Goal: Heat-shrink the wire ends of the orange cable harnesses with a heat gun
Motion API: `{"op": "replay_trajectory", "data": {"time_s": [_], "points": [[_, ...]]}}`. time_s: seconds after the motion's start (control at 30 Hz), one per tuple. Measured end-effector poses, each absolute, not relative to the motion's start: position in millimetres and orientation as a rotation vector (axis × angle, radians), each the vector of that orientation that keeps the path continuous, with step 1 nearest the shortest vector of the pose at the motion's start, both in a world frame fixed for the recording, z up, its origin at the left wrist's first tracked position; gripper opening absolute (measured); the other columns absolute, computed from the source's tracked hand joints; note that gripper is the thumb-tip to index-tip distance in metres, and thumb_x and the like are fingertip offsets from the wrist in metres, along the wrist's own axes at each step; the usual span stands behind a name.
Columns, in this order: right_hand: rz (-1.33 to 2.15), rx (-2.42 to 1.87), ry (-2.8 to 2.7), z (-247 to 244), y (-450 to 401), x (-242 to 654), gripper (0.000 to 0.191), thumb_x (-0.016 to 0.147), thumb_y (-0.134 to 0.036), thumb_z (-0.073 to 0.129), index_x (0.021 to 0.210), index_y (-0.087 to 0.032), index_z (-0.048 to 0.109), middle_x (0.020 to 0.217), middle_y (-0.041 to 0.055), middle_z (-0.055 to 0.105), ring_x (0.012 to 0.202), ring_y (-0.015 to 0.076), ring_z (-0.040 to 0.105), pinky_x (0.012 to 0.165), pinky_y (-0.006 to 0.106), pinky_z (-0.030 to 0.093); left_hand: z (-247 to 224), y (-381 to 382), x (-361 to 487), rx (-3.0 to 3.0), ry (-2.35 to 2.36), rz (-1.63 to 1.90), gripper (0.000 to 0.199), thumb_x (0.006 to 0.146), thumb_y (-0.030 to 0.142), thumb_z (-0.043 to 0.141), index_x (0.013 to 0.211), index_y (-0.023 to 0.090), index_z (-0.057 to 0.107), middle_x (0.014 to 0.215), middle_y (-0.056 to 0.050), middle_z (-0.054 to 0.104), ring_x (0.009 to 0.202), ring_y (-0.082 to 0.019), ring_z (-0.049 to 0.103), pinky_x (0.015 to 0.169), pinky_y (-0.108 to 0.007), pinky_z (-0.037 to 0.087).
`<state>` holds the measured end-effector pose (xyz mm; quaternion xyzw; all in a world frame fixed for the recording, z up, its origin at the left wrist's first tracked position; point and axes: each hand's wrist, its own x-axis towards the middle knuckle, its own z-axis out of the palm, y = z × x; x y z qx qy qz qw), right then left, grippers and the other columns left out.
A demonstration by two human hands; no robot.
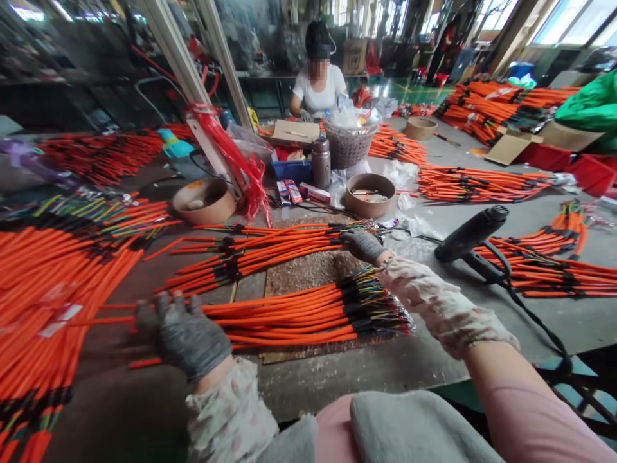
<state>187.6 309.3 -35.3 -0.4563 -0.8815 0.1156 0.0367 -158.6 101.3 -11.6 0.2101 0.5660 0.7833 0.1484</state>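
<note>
In grey gloves, both my hands are over orange cables on the table. My left hand (190,334) lies at the left end of the nearer row of orange cables (289,315), fingers spread, the thumb side blurred. That row has black sleeves and thin coloured wires at its right end. Farther back, my right hand (364,246) is curled around the right end of a second bundle of orange cables (270,247); its fingertips are partly hidden. Under the two bundles is a worn brown board (308,273) sprinkled with bits.
A black heat gun (472,235) with its cord stands at right. Large cable piles lie at left (43,276) and right (554,263). Behind are round tubs (370,204), a thermos (321,164), a basket (351,145) and a metal post (212,141). A person (319,80) sits opposite.
</note>
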Motion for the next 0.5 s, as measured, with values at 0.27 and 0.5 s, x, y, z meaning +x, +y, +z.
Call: {"op": "replay_trajectory", "data": {"time_s": [0.27,0.5], "points": [[0.064,-1.584,-2.756,-36,346,131,0.036,0.100,-0.031,0.067,0.131,-0.012,0.068,0.130,0.0219,0.071,0.119,0.0336,0.066,0.102,0.045,0.050,-33,103,-141,0.558,1.435,2.257,0.052,0.086,0.031,0.064,0.136,0.029,0.053,0.151,-0.008,0.058,0.137,-0.021,0.061,0.120,-0.041,0.047],[-0.120,-1.463,-2.766,2,326,118,0.034,0.106,-0.032,0.057,0.130,-0.010,0.066,0.129,0.0230,0.068,0.119,0.0335,0.064,0.095,0.042,0.052,-47,113,-127,0.381,1.274,2.237,0.036,0.086,0.026,0.064,0.122,0.027,0.067,0.128,-0.004,0.071,0.111,-0.015,0.071,0.104,-0.030,0.055]]}}
